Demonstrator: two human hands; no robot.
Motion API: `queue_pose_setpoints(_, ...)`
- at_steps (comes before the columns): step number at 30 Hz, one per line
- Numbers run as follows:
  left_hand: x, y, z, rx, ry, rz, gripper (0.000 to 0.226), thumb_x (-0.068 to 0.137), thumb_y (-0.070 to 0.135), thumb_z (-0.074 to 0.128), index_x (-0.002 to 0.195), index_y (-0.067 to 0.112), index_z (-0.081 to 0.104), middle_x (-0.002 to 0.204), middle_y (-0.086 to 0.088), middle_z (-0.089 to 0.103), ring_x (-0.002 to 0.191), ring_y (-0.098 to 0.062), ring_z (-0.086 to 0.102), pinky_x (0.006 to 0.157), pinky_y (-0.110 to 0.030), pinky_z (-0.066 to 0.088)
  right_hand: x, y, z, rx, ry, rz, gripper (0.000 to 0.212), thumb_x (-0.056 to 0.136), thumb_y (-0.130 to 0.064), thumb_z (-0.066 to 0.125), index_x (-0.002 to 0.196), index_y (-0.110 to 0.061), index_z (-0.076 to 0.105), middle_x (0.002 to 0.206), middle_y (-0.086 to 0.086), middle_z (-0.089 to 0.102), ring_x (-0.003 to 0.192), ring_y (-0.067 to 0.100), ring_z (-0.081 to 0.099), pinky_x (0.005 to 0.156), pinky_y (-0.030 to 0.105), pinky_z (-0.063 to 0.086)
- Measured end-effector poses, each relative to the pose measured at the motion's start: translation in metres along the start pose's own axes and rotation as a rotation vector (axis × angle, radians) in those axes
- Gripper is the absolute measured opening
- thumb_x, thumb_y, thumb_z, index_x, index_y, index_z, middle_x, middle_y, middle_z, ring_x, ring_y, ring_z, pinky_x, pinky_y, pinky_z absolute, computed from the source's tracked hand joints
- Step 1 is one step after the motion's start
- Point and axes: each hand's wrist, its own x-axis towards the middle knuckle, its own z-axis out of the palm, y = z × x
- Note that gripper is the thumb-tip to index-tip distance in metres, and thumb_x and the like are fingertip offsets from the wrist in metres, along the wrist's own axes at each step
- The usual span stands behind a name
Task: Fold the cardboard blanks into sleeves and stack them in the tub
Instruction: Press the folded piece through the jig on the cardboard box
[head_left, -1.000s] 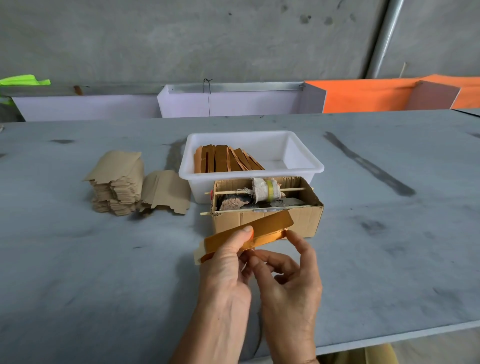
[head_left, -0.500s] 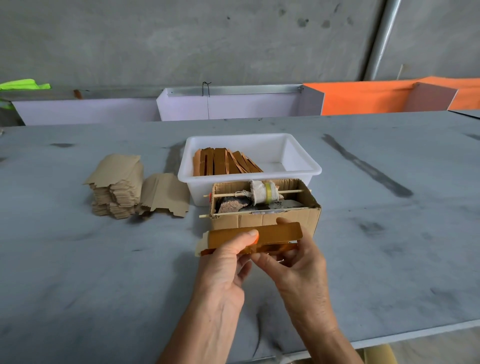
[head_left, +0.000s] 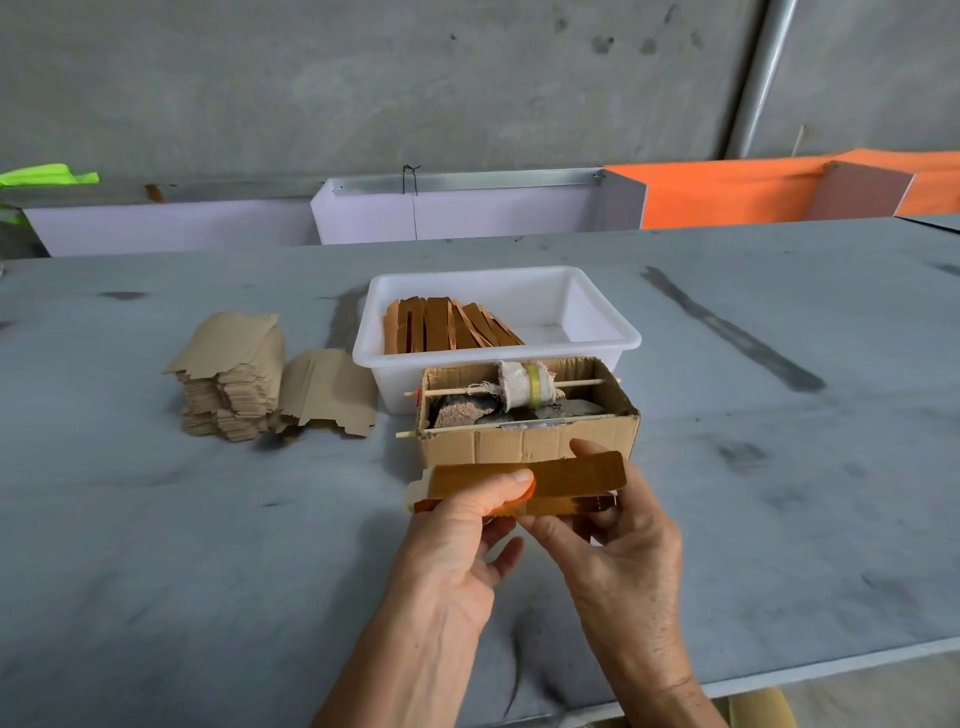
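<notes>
We look forward and down from a single head-worn wide-angle camera, close above both hands, across the grey table to the concrete wall beyond.

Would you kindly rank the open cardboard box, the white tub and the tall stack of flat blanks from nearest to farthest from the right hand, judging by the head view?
From the right hand:
1. Open cardboard box, just beyond the fingertips.
2. White tub, directly behind the box.
3. Tall stack of flat blanks, far off to the left.

Blank now level, right fingers behind.
</notes>
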Motion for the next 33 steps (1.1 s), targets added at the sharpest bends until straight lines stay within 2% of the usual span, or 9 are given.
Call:
queue_pose_setpoints(3, -0.001, -0.001, 0.0, 0.01, -0.003, -0.004, 0.058, 0.046, 0.006, 0.075, 0.103, 0.01, 0.06, 0.095, -0.013, 0.067, 0.081, -0.023, 0.061, 0.063, -0.034, 0.046, -0.004, 0.004, 0.0, 0.014, 0.038, 0.015, 0.051, 0.06, -0.023, 0.08, 0.107, -0.026, 0.061, 0.082, -0.001, 0.073, 0.068, 0.017, 0.067, 0.062, 0.02, 0.053)
queue_pose_setpoints(10, -0.002, -0.01, -0.001, 0.024, 0.009, -0.008, 0.068, 0.039, 0.007, 0.076, 0.105, 0.006, 0.06, 0.091, -0.014, 0.065, 0.078, -0.023, 0.06, 0.059, -0.033, 0.046, -0.007, 0.013, -0.005, -0.003, 0.135, 0.079, 0.051, 0.059, -0.01, 0.084, 0.103, -0.027, 0.063, 0.086, -0.005, 0.069, 0.068, 0.006, 0.062, 0.062, 0.016, 0.052)
queue_pose_setpoints(12, 0.001, -0.012, -0.002, 0.024, 0.029, 0.007, 0.061, 0.045, 0.004, 0.078, 0.103, 0.008, 0.06, 0.096, -0.015, 0.065, 0.082, -0.024, 0.06, 0.06, -0.033, 0.046, -0.006, 0.014, -0.005, 0.007, 0.123, 0.12, 0.049, 0.059, -0.014, 0.083, 0.102, -0.025, 0.064, 0.088, -0.001, 0.069, 0.073, 0.011, 0.064, 0.066, 0.019, 0.053)
queue_pose_setpoints(15, 0.005, -0.014, -0.001, 0.014, 0.06, 0.021, 0.047, 0.057, -0.001, 0.078, 0.099, 0.01, 0.06, 0.093, -0.013, 0.065, 0.082, -0.024, 0.06, 0.061, -0.033, 0.047, -0.005, 0.017, -0.001, 0.1, 0.12, 0.267, 0.041, 0.067, -0.001, 0.079, 0.101, -0.019, 0.063, 0.079, 0.002, 0.073, 0.071, 0.01, 0.069, 0.063, 0.015, 0.052)
queue_pose_setpoints(18, 0.007, -0.015, 0.0, -0.011, 0.062, 0.027, 0.047, 0.046, 0.003, 0.077, 0.089, 0.009, 0.061, 0.084, -0.012, 0.066, 0.079, -0.024, 0.059, 0.062, -0.034, 0.048, -0.005, 0.015, 0.003, 0.223, 0.12, 0.419, 0.023, 0.076, 0.014, 0.064, 0.089, -0.006, 0.065, 0.064, 0.001, 0.07, 0.059, 0.006, 0.064, 0.054, 0.015, 0.048)
queue_pose_setpoints(23, 0.013, -0.012, -0.003, -0.047, 0.095, 0.052, 0.038, 0.063, -0.003, 0.076, 0.096, 0.01, 0.062, 0.09, -0.013, 0.066, 0.074, -0.021, 0.058, 0.06, -0.03, 0.047, -0.004, 0.008, 0.003, 0.439, 0.081, 0.644, 0.027, 0.086, 0.009, 0.049, 0.083, -0.008, 0.07, 0.076, 0.011, 0.07, 0.065, 0.014, 0.062, 0.062, 0.026, 0.043)
queue_pose_setpoints(27, 0.016, -0.012, -0.003, -0.051, 0.097, 0.069, 0.027, 0.069, -0.003, 0.073, 0.09, 0.01, 0.062, 0.082, -0.009, 0.065, 0.065, -0.018, 0.055, 0.06, -0.03, 0.046, -0.005, 0.004, 0.009, 0.56, 0.023, 0.746, 0.024, 0.077, 0.002, 0.059, 0.069, -0.015, 0.074, 0.073, 0.008, 0.07, 0.067, 0.012, 0.063, 0.065, 0.027, 0.042)
queue_pose_setpoints(30, 0.016, -0.014, -0.002, -0.032, 0.097, 0.043, 0.017, 0.072, -0.001, 0.072, 0.082, 0.008, 0.061, 0.069, -0.007, 0.063, 0.058, -0.016, 0.053, 0.052, -0.026, 0.046, -0.004, 0.004, 0.018, 0.664, 0.103, 0.826, 0.014, 0.064, -0.006, 0.066, 0.076, -0.01, 0.07, 0.064, 0.004, 0.065, 0.054, 0.008, 0.059, 0.052, 0.02, 0.045)
queue_pose_setpoints(33, 0.013, -0.016, 0.0, -0.011, 0.07, 0.007, 0.011, 0.072, 0.003, 0.072, 0.077, 0.007, 0.063, 0.058, -0.004, 0.062, 0.048, -0.014, 0.051, 0.044, -0.02, 0.044, 0.0, 0.003, 0.024, 0.679, 0.222, 0.899, 0.009, 0.067, -0.003, 0.068, 0.073, -0.008, 0.065, 0.056, 0.002, 0.062, 0.043, 0.006, 0.052, 0.04, 0.016, 0.043)
